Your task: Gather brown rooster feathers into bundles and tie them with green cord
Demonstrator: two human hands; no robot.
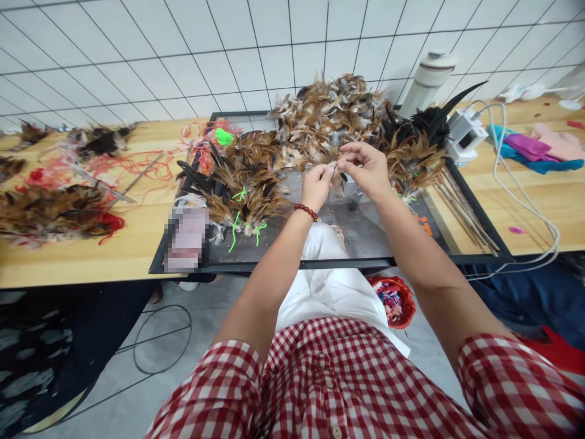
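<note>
My left hand (pixel 316 186) is closed in a pinch on a small feather (pixel 337 182), its tip hanging between the two hands. Fingertips of my right hand (pixel 367 167) meet it at the same spot, thumb and forefinger pinched together on the feather's upper end. Both hands hover above a dark glass panel (pixel 320 241) in a black frame. Right behind them rises a large heap of brown feathers (pixel 333 116). Bundles of brown feathers (pixel 251 183) tied with bright green string (pixel 234 231) lie to the left, and another brown bunch (pixel 414 161) lies to the right.
A pale bottle (pixel 428 82) and a white charger block (pixel 465 135) with a looping cable (pixel 525 201) stand at the right. Thin sticks (pixel 466 207) lie in the frame's right end. Coloured cloths (pixel 532 149) are farther right. Feathers and red string (pixel 132 167) cover the left table.
</note>
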